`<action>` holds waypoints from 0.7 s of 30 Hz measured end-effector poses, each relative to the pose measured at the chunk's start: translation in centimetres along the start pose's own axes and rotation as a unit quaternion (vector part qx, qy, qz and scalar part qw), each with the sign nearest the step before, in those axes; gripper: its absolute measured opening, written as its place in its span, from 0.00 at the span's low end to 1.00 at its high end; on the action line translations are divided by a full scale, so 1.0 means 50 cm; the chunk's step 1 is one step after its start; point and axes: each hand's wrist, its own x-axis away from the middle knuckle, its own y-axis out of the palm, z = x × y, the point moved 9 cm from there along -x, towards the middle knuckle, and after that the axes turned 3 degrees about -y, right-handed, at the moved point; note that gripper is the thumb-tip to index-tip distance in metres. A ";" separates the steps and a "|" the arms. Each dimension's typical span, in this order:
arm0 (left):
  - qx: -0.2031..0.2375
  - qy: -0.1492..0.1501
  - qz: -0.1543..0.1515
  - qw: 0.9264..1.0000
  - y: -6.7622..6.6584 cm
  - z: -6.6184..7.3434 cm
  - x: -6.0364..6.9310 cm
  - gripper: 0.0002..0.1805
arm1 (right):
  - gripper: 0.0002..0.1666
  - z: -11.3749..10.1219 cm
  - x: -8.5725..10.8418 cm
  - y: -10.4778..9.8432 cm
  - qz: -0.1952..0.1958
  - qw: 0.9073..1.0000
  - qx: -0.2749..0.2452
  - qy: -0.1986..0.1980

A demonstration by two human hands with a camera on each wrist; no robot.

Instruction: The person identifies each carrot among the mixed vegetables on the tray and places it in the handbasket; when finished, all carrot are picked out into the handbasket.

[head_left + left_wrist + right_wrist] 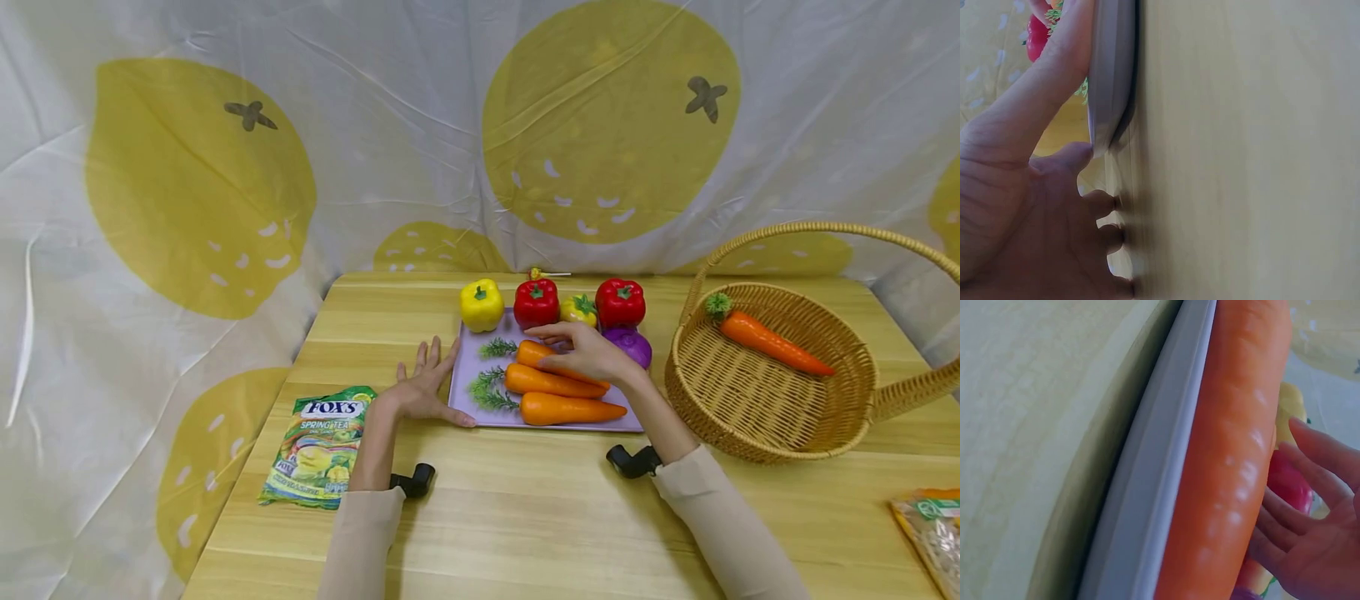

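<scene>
A lilac tray holds three orange carrots with green tops, lying side by side. My left hand is at the tray's left edge with fingers spread; in the left wrist view its thumb and index finger touch the tray's side. Above the rearmost carrot, my right hand has its thumb and fingers apart. From the right wrist, that hand appears loosely curved beyond the front carrot, which partly hides the fingertips; whether they touch the rear carrot cannot be told.
Peppers, one yellow and two red, a small yellow vegetable and a purple one line the tray's back and right. A wicker basket with one carrot stands right. A candy bag lies left, another packet far right.
</scene>
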 end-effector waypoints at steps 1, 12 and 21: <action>0.000 0.000 -0.001 1.000 0.001 0.000 -0.001 0.76 | 0.30 0.001 0.000 0.001 -0.001 1.000 0.002 0.002; -0.006 0.002 0.004 1.000 0.000 -0.001 -0.003 0.76 | 0.28 0.006 -0.009 0.005 0.004 1.000 0.008 0.009; -0.004 0.000 0.002 1.000 0.000 -0.003 -0.003 0.76 | 0.24 0.022 -0.013 0.005 0.023 0.998 0.012 0.057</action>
